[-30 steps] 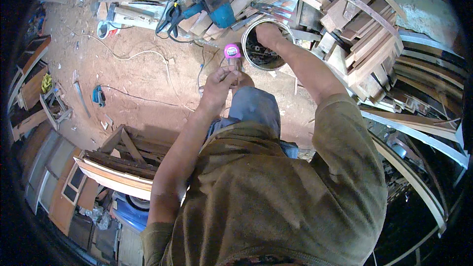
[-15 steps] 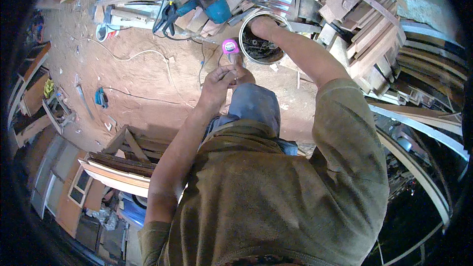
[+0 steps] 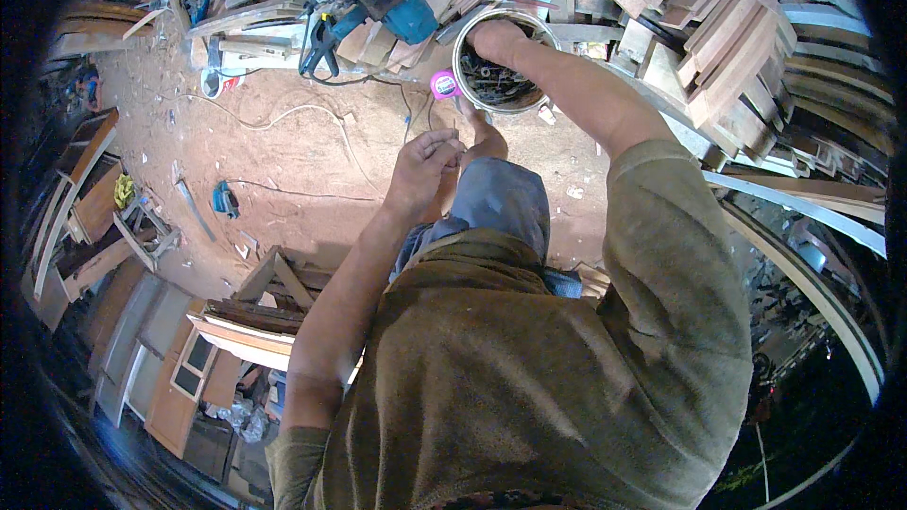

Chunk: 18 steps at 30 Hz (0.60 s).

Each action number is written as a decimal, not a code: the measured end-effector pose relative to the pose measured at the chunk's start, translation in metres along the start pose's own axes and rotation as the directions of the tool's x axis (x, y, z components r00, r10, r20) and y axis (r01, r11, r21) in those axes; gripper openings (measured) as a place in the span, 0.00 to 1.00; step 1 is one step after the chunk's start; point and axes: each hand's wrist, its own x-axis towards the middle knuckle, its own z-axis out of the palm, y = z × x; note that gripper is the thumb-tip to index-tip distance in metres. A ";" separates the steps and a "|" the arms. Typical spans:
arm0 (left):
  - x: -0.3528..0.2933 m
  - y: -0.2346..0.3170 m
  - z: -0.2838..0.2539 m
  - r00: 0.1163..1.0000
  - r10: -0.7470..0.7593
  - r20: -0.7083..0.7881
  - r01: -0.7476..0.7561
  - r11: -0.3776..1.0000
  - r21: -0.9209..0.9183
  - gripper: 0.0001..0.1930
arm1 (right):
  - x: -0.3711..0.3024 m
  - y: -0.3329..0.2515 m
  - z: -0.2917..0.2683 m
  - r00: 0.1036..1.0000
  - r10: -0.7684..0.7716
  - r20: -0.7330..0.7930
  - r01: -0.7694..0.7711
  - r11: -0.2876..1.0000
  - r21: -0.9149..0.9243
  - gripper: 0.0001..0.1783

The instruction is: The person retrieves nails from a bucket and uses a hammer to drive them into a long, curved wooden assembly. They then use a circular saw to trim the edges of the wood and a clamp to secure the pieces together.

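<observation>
Brown shirt [image 3: 548, 368], left hand [image 3: 425, 168] at frame centre, fingers pinched together, anything between them too small to tell, pink tape measure [image 3: 444, 84] beside round bucket [image 3: 510, 111] of dark bits [image 3: 503, 87] at upper centre, right hand [image 3: 497, 42] inside it, fingers hidden, grip unclear, wood pieces [image 3: 742, 47] at upper right.

The floor [image 3: 312, 156] is reddish-brown and dusty, dotted with small pale scraps [image 3: 574, 192]. On it stands a round bucket [image 3: 503, 111], with a pink tape measure [image 3: 444, 85] just beside its left. A pale cord [image 3: 300, 111] winds across; farther left lies a teal tool [image 3: 224, 199] trailing a dark cord [image 3: 302, 193]. Wooden pieces [image 3: 727, 66] are heaped along the far and right edges
</observation>
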 end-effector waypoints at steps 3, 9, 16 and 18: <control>0.004 -0.002 0.001 1.000 -0.001 0.005 0.001 1.000 -0.011 0.19 | 0.007 -0.001 0.002 1.000 0.021 -0.011 -0.021 1.000 0.008 0.19; 0.004 -0.002 0.009 1.000 -0.010 -0.002 0.010 0.997 -0.076 0.17 | -0.002 -0.002 -0.002 0.999 0.035 -0.041 -0.034 0.998 0.046 0.19; -0.002 0.003 0.008 0.999 -0.026 -0.039 0.021 0.990 -0.136 0.16 | -0.047 0.015 -0.039 0.959 -0.086 -0.270 0.152 0.960 0.235 0.12; -0.001 0.004 0.008 0.999 -0.024 -0.048 0.015 0.984 -0.178 0.16 | -0.076 0.018 -0.054 0.917 -0.060 -0.393 0.224 0.895 0.385 0.12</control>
